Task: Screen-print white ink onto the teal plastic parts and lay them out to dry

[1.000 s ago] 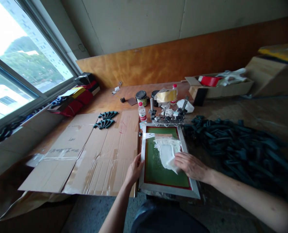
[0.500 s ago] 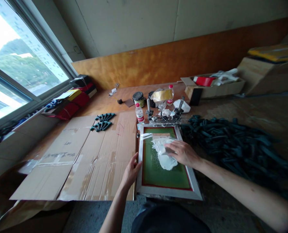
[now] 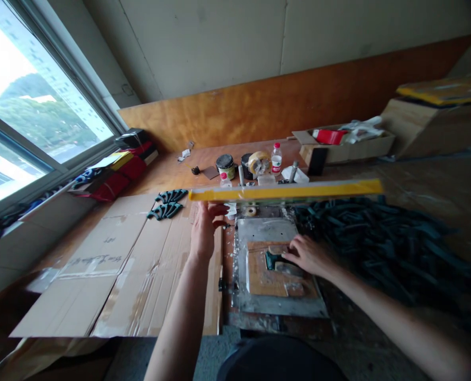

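Observation:
The screen-printing frame point(image 3: 287, 191) is tilted up and seen almost edge-on, with yellow tape along its near edge. My left hand point(image 3: 204, 230) is just beneath its left end, touching or nearly touching it; the fingers curve with a gap between them and the thumb. Below lies a grey metal base plate point(image 3: 255, 305) bearing a brown cardboard pad point(image 3: 257, 283). A short dark green curved piece point(image 3: 273, 260) rests on that pad. My right hand point(image 3: 309, 255) pinches its right end between thumb and fingers, partly hiding it.
Dark green pieces form a big heap point(image 3: 370, 243) on the right. Two short rows of them point(image 3: 166, 203) lie on flattened cardboard point(image 3: 140, 270) at left. Behind the frame stand ink jars point(image 3: 225, 165), a tape roll point(image 3: 258, 163) and a bottle point(image 3: 276, 159).
The frame has swung up from lying flat, uncovering the plate and pad. My left hand has moved up and forward. My right hand has left the white scraper and paste for the green piece.

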`<state>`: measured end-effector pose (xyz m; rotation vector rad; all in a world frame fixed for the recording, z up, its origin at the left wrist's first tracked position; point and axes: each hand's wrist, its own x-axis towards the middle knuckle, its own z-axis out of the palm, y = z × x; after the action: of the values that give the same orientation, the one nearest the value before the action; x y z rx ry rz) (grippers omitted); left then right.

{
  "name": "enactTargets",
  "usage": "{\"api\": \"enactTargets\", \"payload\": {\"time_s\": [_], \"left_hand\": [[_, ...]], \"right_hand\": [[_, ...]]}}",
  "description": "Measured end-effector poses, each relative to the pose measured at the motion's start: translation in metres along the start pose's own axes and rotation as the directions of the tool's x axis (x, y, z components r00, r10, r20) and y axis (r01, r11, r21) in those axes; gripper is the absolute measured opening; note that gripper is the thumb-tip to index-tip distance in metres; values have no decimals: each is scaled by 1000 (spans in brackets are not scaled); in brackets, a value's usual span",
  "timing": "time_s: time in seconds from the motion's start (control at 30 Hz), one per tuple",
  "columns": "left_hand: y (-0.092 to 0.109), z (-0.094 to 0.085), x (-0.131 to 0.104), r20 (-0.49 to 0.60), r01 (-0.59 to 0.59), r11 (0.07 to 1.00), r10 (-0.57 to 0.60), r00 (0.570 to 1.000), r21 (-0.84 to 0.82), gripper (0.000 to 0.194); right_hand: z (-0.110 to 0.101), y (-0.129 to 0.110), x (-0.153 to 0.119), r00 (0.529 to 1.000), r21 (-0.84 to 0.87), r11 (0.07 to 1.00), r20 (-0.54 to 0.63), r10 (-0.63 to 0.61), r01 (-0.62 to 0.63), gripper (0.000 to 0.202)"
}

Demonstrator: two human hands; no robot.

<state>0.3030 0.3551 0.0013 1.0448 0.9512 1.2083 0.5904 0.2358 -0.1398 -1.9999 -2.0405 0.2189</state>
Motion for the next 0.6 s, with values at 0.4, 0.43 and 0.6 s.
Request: {"api": "enactTargets", "payload": {"time_s": [0.4,0.43,0.6], "left_hand": [[-147,10,-139,134,791,602,-779,612,-111,53],[-152,-3,-134,40,771,635,-770,636,-48,51],[-159,-107,-82,-102,249,325,-409,907,912,55]], "right_hand": [[17,-93,-31,973,76,971,30,-228,225,13],[11,-77,-27,970,59,970,44,-237,235,17],[-36,76,1,977,-380,903,-14,211,-200,32]]}}
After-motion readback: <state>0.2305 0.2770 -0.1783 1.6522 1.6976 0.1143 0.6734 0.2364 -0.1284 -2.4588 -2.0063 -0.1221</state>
